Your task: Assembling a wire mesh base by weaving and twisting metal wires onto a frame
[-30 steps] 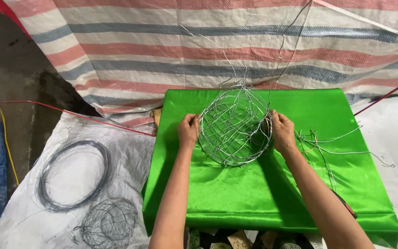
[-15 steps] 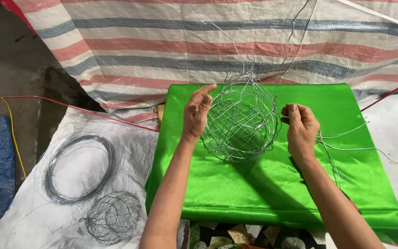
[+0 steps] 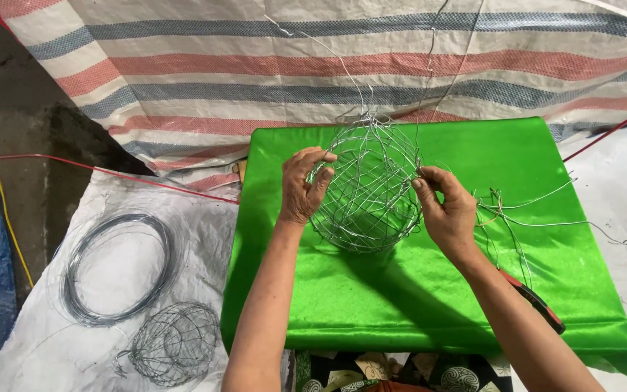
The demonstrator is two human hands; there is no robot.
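Observation:
A round basket woven of thin silver wire (image 3: 369,190) is held up over a table covered in bright green cloth (image 3: 415,290). My left hand (image 3: 302,185) grips the basket's left rim with fingers curled over the wire. My right hand (image 3: 444,207) pinches the wire at the basket's right side. Loose wire ends rise from the top of the basket. Several cut wire pieces (image 3: 524,210) lie on the cloth to the right of my right hand.
Red-handled pliers (image 3: 538,305) lie partly under my right forearm. On the white sheet at left are a coil of wire (image 3: 117,265) and a finished wire basket (image 3: 172,345). A striped tarp (image 3: 328,65) hangs behind. A red cord (image 3: 110,170) crosses the floor.
The basket has been turned and tilted up from lying flat. Both hands have shifted their hold on its rim; my right hand has come back onto the wire.

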